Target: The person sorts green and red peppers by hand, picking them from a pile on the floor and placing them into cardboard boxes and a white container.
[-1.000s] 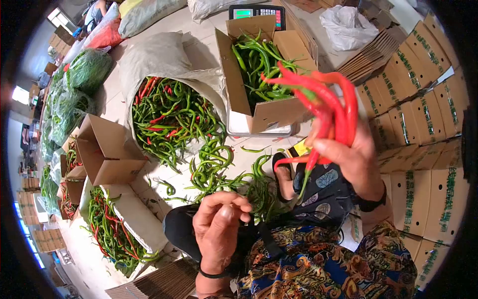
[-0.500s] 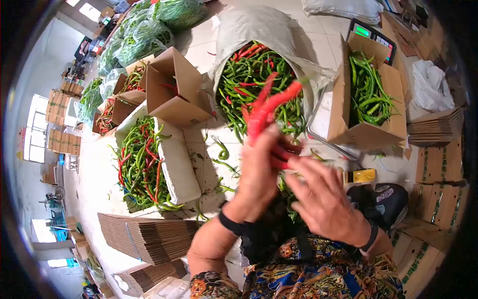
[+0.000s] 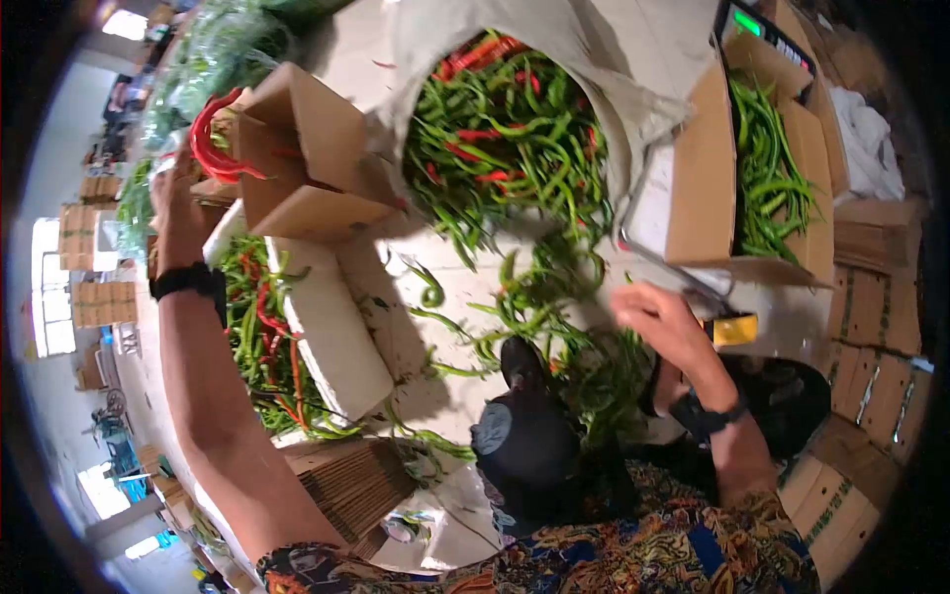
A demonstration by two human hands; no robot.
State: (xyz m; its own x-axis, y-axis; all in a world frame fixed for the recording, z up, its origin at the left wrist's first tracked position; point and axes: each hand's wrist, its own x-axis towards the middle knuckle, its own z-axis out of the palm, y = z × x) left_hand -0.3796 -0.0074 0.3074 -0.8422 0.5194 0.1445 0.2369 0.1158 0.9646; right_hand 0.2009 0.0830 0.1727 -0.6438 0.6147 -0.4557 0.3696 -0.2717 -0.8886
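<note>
My left hand (image 3: 174,203) reaches far left and is closed on red chili peppers (image 3: 210,148), which curve up beyond its fingers. It is just left of an open cardboard box (image 3: 332,124), above a white foam box (image 3: 332,322) of green and red chilies. Part of this hand is blurred. My right hand (image 3: 661,322) hovers over the floor at centre right, fingers loosely bent and slightly apart, with nothing visible in it. Below and left of it, loose green chilies (image 3: 539,307) lie in front of a white sack (image 3: 396,148) spilling green and red chilies.
A cardboard box (image 3: 701,188) of green chilies stands at right beside a scale with a lit display (image 3: 747,25). Near my right hand is a yellow object (image 3: 734,330). Flattened cardboard (image 3: 356,485) is stacked at lower left. Plastic bags of greens (image 3: 223,59) lie at upper left.
My left hand has swung from the centre to the far left with the red chili peppers. My right hand has separated from them and stayed on the right. The view has shifted.
</note>
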